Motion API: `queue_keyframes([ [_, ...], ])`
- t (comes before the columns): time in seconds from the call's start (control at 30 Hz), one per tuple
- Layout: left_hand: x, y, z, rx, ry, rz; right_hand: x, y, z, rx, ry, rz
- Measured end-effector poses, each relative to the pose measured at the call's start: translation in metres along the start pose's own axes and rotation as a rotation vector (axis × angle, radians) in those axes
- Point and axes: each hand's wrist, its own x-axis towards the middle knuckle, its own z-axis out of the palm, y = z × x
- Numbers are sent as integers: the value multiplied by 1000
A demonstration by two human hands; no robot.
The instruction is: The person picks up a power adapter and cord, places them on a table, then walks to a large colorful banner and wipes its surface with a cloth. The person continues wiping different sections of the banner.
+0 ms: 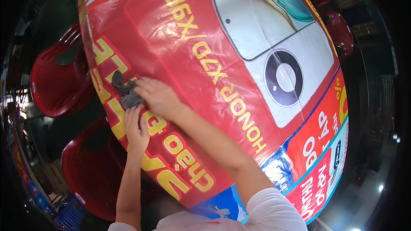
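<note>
Red vinyl: one glossy printed sheet [147, 30], yellow lettering and a white machine pictured on it, spread over a support that it hides.

Cloth [130, 99]: one, dark grey, bunched, lying on the sheet near its left edge, across the yellow lettering.

Right hand [159, 97]: palm down, fingers on the cloth's right side.

Left hand [136, 131]: at the cloth's lower end, fingertips against it, nearer the left edge.

State of hands: close together at the cloth; whether they pinch or only press it, cannot tell.

Reason for hold, as judged: contact from two sides keeps limp fabric gathered; a spot near the left edge suits the reach of both arms.

Chairs: red, two beside the left edge [58, 83], two by the upper right edge [341, 33]; presumably placed around the sheet for sitters.
</note>
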Motion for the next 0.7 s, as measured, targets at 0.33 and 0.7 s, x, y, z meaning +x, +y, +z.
queue_keyframes([
  [0.33,15,35,-2,-68,94,-82,-20,16,-226,334,194,446],
  [0.7,21,47,30,458,-189,-5,-117,189,-131,-614,210,38],
])
